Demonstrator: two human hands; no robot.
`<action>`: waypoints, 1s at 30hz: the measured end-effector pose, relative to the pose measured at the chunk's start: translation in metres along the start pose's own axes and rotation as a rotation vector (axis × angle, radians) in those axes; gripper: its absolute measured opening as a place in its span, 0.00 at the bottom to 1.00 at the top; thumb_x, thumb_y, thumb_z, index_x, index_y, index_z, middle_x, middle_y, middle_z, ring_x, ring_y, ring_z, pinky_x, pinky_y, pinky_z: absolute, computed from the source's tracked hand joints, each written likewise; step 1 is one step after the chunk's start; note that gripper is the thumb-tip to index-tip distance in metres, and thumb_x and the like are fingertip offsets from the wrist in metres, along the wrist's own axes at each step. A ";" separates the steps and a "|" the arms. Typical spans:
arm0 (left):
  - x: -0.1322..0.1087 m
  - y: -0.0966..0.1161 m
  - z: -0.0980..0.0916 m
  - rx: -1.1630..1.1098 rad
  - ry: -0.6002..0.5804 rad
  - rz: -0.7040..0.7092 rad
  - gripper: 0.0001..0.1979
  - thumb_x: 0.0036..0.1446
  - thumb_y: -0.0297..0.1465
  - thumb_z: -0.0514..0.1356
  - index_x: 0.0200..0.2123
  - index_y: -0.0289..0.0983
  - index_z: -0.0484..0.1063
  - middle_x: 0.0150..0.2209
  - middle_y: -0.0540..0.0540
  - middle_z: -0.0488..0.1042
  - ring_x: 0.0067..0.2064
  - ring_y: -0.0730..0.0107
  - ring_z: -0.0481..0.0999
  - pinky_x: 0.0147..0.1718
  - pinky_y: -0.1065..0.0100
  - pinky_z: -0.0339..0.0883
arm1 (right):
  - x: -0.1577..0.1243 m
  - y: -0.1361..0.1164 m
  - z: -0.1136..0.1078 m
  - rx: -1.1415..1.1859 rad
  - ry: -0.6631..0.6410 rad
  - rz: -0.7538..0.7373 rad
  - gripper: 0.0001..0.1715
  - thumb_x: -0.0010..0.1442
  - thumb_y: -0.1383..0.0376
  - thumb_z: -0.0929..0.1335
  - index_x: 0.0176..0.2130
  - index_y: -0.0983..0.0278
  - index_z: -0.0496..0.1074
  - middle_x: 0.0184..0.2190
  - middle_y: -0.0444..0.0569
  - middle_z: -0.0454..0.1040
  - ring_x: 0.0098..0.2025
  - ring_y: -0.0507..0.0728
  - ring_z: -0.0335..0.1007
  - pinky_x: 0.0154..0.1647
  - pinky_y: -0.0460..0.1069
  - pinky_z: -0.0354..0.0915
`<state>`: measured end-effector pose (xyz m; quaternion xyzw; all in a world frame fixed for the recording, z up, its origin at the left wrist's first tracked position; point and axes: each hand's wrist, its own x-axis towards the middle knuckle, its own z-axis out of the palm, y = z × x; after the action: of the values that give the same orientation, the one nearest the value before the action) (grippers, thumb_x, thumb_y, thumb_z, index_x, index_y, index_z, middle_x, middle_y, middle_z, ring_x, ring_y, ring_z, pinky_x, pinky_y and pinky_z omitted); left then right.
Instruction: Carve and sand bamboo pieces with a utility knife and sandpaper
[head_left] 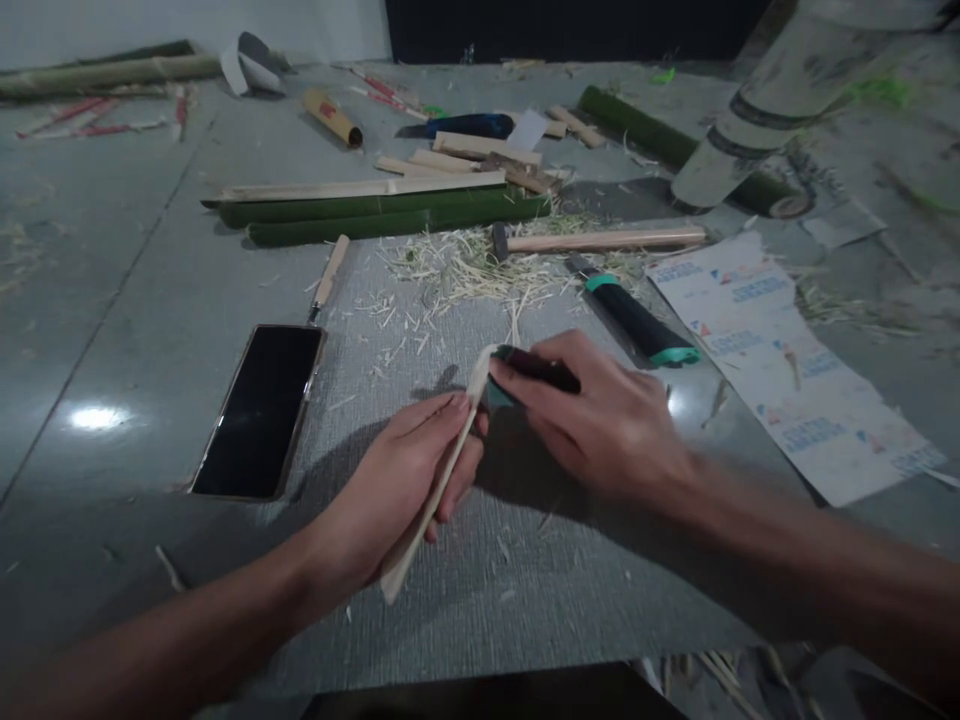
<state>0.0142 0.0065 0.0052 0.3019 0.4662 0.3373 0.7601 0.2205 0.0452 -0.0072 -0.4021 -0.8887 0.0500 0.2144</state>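
Note:
My left hand (397, 490) is closed around a thin pale bamboo strip (439, 480) that runs from below my wrist up to its tip near the centre. My right hand (600, 420) grips a knife with a dark and teal handle (536, 368), pressed against the upper end of the strip. Both hands hover over a grey woven mat (465, 580) dotted with shavings.
A black phone (259, 408) lies left of my hands. A black and teal sheath (637, 320), a hammer (600, 240), a small knife (328, 275), split green bamboo (390, 215), shavings (465, 265), printed paper (795, 370) and a thick bamboo pole (765, 100) lie beyond.

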 end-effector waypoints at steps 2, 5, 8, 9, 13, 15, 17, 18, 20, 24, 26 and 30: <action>-0.001 0.000 0.000 0.014 0.005 -0.010 0.21 0.76 0.44 0.52 0.32 0.38 0.68 0.14 0.57 0.62 0.14 0.80 0.54 0.17 0.75 0.51 | -0.002 0.001 0.001 0.009 -0.018 -0.020 0.21 0.78 0.58 0.60 0.60 0.49 0.77 0.47 0.49 0.78 0.41 0.58 0.76 0.32 0.48 0.66; -0.001 -0.001 0.000 0.029 0.025 0.005 0.22 0.77 0.43 0.52 0.30 0.38 0.67 0.14 0.57 0.61 0.13 0.80 0.54 0.16 0.75 0.50 | -0.003 0.004 0.002 0.019 0.007 -0.034 0.21 0.78 0.59 0.60 0.60 0.51 0.77 0.48 0.51 0.77 0.40 0.58 0.75 0.32 0.49 0.67; 0.000 -0.004 -0.001 0.041 0.011 0.008 0.24 0.77 0.45 0.52 0.28 0.38 0.67 0.14 0.56 0.61 0.14 0.80 0.55 0.16 0.74 0.51 | -0.002 0.006 0.002 0.040 0.015 -0.119 0.22 0.77 0.62 0.61 0.62 0.53 0.76 0.47 0.52 0.77 0.40 0.57 0.75 0.31 0.48 0.67; 0.000 -0.005 -0.001 0.044 0.013 0.012 0.25 0.76 0.45 0.52 0.28 0.38 0.67 0.14 0.56 0.62 0.14 0.80 0.56 0.16 0.74 0.51 | -0.001 0.006 0.002 0.047 0.014 -0.132 0.22 0.77 0.63 0.61 0.63 0.53 0.75 0.47 0.52 0.77 0.41 0.57 0.75 0.31 0.48 0.67; 0.002 -0.006 -0.001 0.055 0.017 0.011 0.24 0.76 0.46 0.52 0.30 0.38 0.68 0.14 0.56 0.62 0.13 0.80 0.55 0.15 0.75 0.51 | 0.000 0.005 0.002 0.056 0.064 -0.116 0.21 0.76 0.65 0.62 0.60 0.56 0.78 0.46 0.52 0.77 0.39 0.56 0.75 0.30 0.48 0.66; 0.002 -0.004 -0.001 0.076 0.025 0.011 0.25 0.76 0.47 0.52 0.29 0.38 0.68 0.14 0.56 0.62 0.14 0.79 0.55 0.15 0.75 0.52 | 0.001 0.005 0.001 0.059 0.058 -0.158 0.21 0.75 0.67 0.63 0.60 0.57 0.78 0.45 0.52 0.77 0.38 0.56 0.75 0.29 0.48 0.66; 0.001 -0.003 0.000 0.107 0.042 0.009 0.24 0.75 0.47 0.52 0.29 0.39 0.68 0.14 0.56 0.62 0.14 0.78 0.55 0.14 0.76 0.52 | 0.002 0.005 -0.001 0.053 0.060 -0.172 0.21 0.75 0.68 0.63 0.60 0.59 0.78 0.45 0.54 0.78 0.39 0.57 0.76 0.29 0.48 0.66; 0.000 -0.003 0.001 0.122 0.048 0.000 0.24 0.75 0.48 0.52 0.30 0.39 0.68 0.14 0.56 0.62 0.14 0.78 0.55 0.13 0.76 0.52 | 0.002 0.005 -0.002 0.050 0.066 -0.179 0.20 0.75 0.68 0.63 0.60 0.60 0.78 0.45 0.54 0.78 0.39 0.57 0.76 0.29 0.48 0.66; -0.001 -0.003 0.001 0.144 0.048 -0.014 0.26 0.75 0.49 0.52 0.28 0.39 0.67 0.14 0.56 0.61 0.14 0.78 0.56 0.13 0.76 0.52 | 0.003 0.007 -0.004 0.048 0.065 -0.200 0.20 0.75 0.67 0.64 0.59 0.60 0.79 0.45 0.54 0.78 0.38 0.56 0.76 0.28 0.48 0.65; -0.002 -0.004 0.002 0.132 0.035 -0.011 0.27 0.75 0.49 0.52 0.27 0.39 0.66 0.14 0.55 0.61 0.14 0.78 0.56 0.14 0.76 0.52 | 0.004 0.007 -0.004 0.036 0.075 -0.224 0.19 0.75 0.68 0.64 0.59 0.61 0.79 0.45 0.53 0.79 0.37 0.56 0.76 0.28 0.48 0.65; -0.001 -0.003 0.002 0.125 0.031 -0.010 0.27 0.76 0.49 0.52 0.28 0.39 0.67 0.15 0.56 0.61 0.15 0.79 0.56 0.15 0.75 0.53 | 0.004 0.006 -0.003 0.015 0.086 -0.237 0.19 0.76 0.67 0.63 0.58 0.60 0.79 0.44 0.52 0.79 0.37 0.55 0.76 0.28 0.48 0.65; 0.001 0.000 0.003 0.087 0.022 0.028 0.25 0.76 0.46 0.52 0.29 0.38 0.66 0.15 0.56 0.61 0.15 0.80 0.55 0.17 0.76 0.55 | 0.007 0.010 -0.003 -0.050 0.108 -0.212 0.18 0.76 0.67 0.65 0.58 0.57 0.79 0.47 0.50 0.80 0.40 0.55 0.77 0.28 0.48 0.63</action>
<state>0.0170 0.0071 0.0057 0.3375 0.4844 0.3306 0.7363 0.2246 0.0574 -0.0050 -0.3134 -0.9144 -0.0169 0.2556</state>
